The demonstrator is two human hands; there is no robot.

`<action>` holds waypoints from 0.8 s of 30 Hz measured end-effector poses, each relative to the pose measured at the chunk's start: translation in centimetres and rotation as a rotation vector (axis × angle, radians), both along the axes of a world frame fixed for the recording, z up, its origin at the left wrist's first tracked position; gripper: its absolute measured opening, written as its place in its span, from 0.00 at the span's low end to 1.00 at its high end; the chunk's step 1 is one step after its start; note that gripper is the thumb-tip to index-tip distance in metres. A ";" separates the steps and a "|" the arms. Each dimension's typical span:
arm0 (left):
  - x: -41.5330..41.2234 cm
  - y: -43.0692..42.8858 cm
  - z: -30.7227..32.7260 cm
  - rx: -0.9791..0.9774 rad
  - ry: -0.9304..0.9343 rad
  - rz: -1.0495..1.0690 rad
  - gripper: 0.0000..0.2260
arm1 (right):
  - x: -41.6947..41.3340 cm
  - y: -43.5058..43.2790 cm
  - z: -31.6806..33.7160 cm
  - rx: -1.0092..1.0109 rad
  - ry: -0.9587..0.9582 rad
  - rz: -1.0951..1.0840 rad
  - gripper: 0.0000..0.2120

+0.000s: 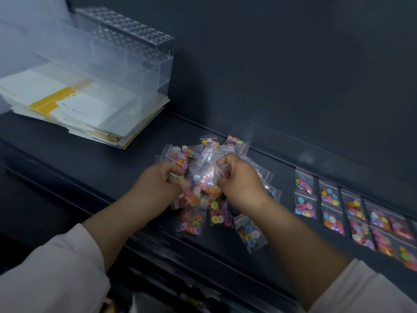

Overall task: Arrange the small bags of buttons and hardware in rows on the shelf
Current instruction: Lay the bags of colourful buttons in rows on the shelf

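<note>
Pale sleeves (56, 267) lead to a clutch of button bags (203, 188), pinched in the curled fingers of left hand (155, 186) and right hand (243, 186) over the loose pile (194, 222), apparently for separating. Finished rows (331, 208) are laid rightward on the shelf (101, 159).

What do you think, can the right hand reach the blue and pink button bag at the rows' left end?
Probably yes: only loose bags lying flat and bare shelf separate the right hand from the blue and pink button bag. But it grips a bundle of bags together with the left hand.
</note>
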State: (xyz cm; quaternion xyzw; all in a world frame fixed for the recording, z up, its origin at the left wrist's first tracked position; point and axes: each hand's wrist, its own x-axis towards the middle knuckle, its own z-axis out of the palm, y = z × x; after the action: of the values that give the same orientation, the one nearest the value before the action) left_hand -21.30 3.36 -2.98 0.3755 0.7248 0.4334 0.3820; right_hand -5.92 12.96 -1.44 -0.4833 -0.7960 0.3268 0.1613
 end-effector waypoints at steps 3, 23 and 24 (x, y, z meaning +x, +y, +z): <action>0.1 0.2 0.7 0.030 -0.182 0.024 0.13 | 0.5 0.1 0.1 -0.088 0.212 -0.068 0.10; 11.2 4.0 5.0 0.092 -0.323 0.117 0.11 | 11.5 1.5 2.5 -0.297 0.583 -0.163 0.07; 12.2 4.2 5.2 0.090 -0.341 0.111 0.11 | 12.7 1.6 2.9 -0.333 0.601 -0.171 0.07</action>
State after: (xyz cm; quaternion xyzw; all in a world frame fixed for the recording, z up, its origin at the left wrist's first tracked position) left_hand -9.14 7.51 2.18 0.2724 0.6490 0.5432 0.4577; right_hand 6.77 14.55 1.48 -0.4502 -0.6052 0.5652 0.3341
